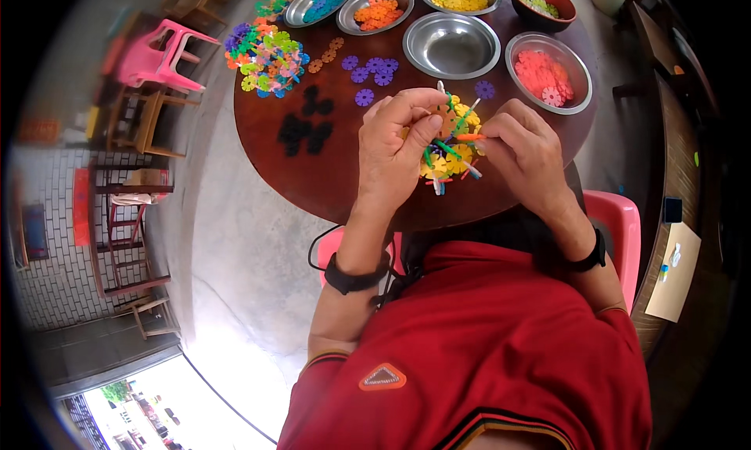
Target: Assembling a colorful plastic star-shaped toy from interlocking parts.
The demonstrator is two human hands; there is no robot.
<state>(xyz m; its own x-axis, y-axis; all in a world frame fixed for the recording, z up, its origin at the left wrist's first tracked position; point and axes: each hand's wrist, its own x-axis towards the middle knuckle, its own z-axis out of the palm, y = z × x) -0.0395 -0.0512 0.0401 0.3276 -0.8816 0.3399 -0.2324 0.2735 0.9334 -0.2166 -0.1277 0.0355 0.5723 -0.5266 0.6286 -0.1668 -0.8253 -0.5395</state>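
Observation:
My two hands hold a ball-like cluster of interlocking notched plastic discs (436, 168) above the near part of the round table. Its discs are mostly yellow, with green, white, blue and orange ones sticking out. My left hand (395, 141) is closed on the cluster's left side, thumb and forefinger pinched together at its top. On the other side, my right hand (526, 149) pinches an orange disc (469, 137), seen edge-on against the cluster. Fingers cover part of the cluster, so I cannot tell whether that disc is slotted in.
The brown round table (274, 156) carries loose purple discs (382, 66), black discs (301, 129) and a finished-looking multicoloured disc ball (270, 59). Metal bowls of sorted discs, including a pink-filled bowl (584, 98), line the far side. A pink stool (160, 55) stands left.

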